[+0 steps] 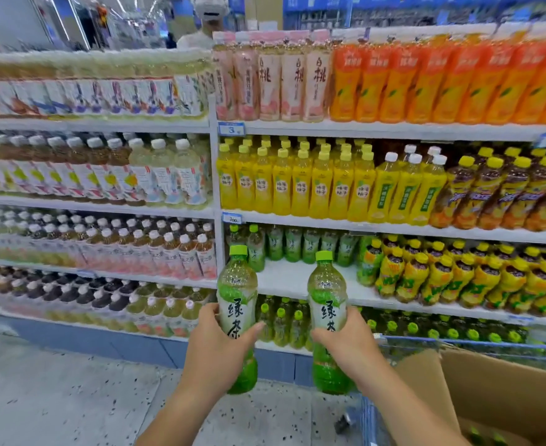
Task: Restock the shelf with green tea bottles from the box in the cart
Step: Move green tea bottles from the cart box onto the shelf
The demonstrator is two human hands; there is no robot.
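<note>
On both bottles (pixel 237 304): "绿茶".

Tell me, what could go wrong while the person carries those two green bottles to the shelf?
1. Each hand holds one upright bottle low down: left hand on the left bottle, right hand on the right bottle. A loose grip might let one tip or drop onto the hard floor.
2. The shelf gap sits in front of a row of green tea bottles; pushing in carelessly could knock those over.
</note>
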